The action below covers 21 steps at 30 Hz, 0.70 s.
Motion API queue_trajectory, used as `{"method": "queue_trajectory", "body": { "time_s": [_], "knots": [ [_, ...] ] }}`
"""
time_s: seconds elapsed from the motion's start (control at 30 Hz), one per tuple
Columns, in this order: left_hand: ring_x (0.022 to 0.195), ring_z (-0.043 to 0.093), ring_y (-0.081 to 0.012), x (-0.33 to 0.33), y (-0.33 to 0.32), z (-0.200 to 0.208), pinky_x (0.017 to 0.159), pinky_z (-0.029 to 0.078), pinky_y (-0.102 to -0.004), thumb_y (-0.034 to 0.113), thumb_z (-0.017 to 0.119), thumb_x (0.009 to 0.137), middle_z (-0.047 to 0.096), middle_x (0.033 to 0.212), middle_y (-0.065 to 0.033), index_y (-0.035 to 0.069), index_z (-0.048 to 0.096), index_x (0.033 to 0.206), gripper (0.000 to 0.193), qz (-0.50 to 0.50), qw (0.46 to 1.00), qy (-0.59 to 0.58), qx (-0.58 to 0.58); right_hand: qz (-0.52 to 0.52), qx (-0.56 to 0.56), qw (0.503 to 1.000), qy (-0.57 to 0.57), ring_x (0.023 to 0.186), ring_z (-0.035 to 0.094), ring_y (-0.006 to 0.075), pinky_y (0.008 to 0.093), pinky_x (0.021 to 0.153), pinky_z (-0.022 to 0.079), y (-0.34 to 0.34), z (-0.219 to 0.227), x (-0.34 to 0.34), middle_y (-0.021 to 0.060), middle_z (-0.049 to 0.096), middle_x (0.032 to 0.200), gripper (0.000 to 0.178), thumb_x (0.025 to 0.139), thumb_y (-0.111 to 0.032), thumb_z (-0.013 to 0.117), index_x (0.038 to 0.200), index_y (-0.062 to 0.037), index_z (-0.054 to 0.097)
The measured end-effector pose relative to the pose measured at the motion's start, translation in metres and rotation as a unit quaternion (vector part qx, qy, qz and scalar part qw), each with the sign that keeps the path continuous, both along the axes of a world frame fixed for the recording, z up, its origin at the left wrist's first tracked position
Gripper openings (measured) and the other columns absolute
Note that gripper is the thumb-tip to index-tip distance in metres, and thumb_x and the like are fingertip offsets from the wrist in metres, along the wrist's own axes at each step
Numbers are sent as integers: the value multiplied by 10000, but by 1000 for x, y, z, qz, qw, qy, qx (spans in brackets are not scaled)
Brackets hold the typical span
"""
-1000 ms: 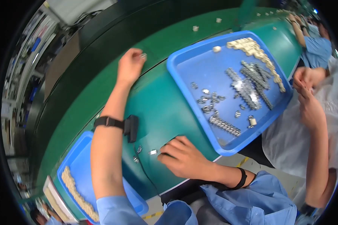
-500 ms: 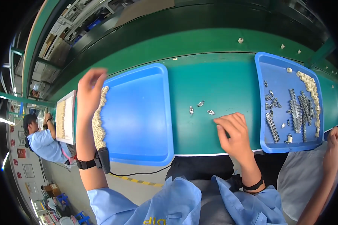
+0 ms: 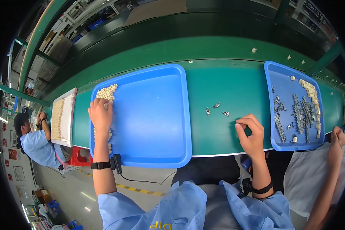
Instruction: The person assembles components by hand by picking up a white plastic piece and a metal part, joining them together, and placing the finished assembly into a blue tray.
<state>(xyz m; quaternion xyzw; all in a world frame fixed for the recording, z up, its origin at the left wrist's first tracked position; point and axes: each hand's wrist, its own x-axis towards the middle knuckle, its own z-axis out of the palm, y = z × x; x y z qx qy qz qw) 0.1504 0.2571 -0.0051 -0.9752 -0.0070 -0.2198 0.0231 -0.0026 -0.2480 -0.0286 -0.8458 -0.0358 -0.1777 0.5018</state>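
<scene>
My left hand (image 3: 101, 117) reaches into the left part of a large blue tray (image 3: 185, 115). Its fingers are bent down onto a pile of small cream cylindrical pieces (image 3: 108, 92), and one piece seems to sit between thumb and fingers. More of these pieces run along the tray's left side, partly hidden by my hand and forearm. Over the green bench my right hand (image 3: 252, 136) hovers with curled fingers, thumb and index tips together; whatever may be between them is hidden. Just left of it lie three small metal parts (image 3: 226, 114), apart from each other.
A second blue tray (image 3: 268, 96) at the right holds rows of metal parts (image 3: 299, 115) and cream pieces (image 3: 311, 90). A white tray (image 3: 67, 119) of cream pieces stands far left, near a seated person (image 3: 36, 142). Another person's hand (image 3: 337, 142) rests beyond the right tray.
My left hand has come down from above the tray's left edge onto the cream pieces. My right hand keeps its curled pose near the metal parts. The whole view has shifted slightly.
</scene>
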Motion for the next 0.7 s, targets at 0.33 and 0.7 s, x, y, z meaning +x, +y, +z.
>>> {"method": "queue_trajectory", "body": {
  "time_s": [0.33,0.7],
  "knots": [
    [1007,617,-386,24,15,-18,876,495,-509,69,738,845,679,1029,-143,51,683,905,83,-126,990,-58,-15,24,2,999,-40,798,710,246,352,716,538,-4,-4,4,134,739,889,80,894,35,725,969,32,752],
    [981,693,-263,-19,-41,20,919,544,-364,26,722,937,727,1149,-146,-23,672,1033,117,-141,960,48,-236,15,-204,978,-49,896,602,241,363,872,414,-18,6,-3,52,639,930,134,831,-130,780,934,-46,761]
  ]
}}
